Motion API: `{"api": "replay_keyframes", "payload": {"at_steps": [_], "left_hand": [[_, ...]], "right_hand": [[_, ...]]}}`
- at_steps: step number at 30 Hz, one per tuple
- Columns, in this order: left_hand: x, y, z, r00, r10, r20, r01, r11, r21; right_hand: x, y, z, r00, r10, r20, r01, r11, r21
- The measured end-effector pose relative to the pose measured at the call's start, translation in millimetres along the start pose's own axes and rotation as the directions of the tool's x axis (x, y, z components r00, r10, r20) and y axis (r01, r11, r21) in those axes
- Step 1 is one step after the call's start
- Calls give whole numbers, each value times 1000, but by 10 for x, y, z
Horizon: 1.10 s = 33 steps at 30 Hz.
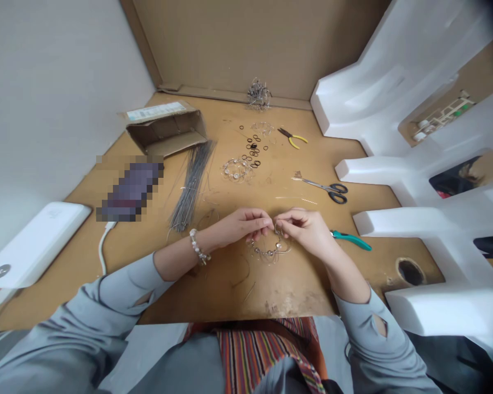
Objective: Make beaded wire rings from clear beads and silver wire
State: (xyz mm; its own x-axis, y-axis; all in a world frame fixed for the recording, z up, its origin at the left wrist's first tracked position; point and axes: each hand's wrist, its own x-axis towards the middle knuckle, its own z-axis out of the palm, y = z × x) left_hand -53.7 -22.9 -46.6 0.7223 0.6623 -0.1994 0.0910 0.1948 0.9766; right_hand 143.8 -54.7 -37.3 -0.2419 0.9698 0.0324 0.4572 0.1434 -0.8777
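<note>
Left hand [258, 223], beaded ring [270, 253], right hand [304, 225], fingertips almost meeting!
Wire bundle [192, 189] left of the left hand, whose thumb and finger pinch together, on what one cannot tell; the beaded ring sits on the near side of the fingertips, its far rim reaching the right hand, clamped there on its wire; green-handled tool [353, 240] just to the right.

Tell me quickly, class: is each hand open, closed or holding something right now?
Left hand: closed, holding the beaded wire ring on its left side.
Right hand: closed, pinching the same ring near its top.
</note>
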Motion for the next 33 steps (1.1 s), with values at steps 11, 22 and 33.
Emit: {"api": "replay_keyframes", "payload": {"at_steps": [11,22,33], "left_hand": [[-21,33,72,1000,-20,25,22,995,-97],[-20,-19,89,997,71,-4,-71,997,-38],[-24,-13,38,997,72,18,-73,997,33]], "right_hand": [[-19,-21,59,989,-133,-62,125,985,-118],[-10,3,9,982,-189,11,188,961,-205],[-25,-4,29,976,-184,-117,156,964,-214]]}}
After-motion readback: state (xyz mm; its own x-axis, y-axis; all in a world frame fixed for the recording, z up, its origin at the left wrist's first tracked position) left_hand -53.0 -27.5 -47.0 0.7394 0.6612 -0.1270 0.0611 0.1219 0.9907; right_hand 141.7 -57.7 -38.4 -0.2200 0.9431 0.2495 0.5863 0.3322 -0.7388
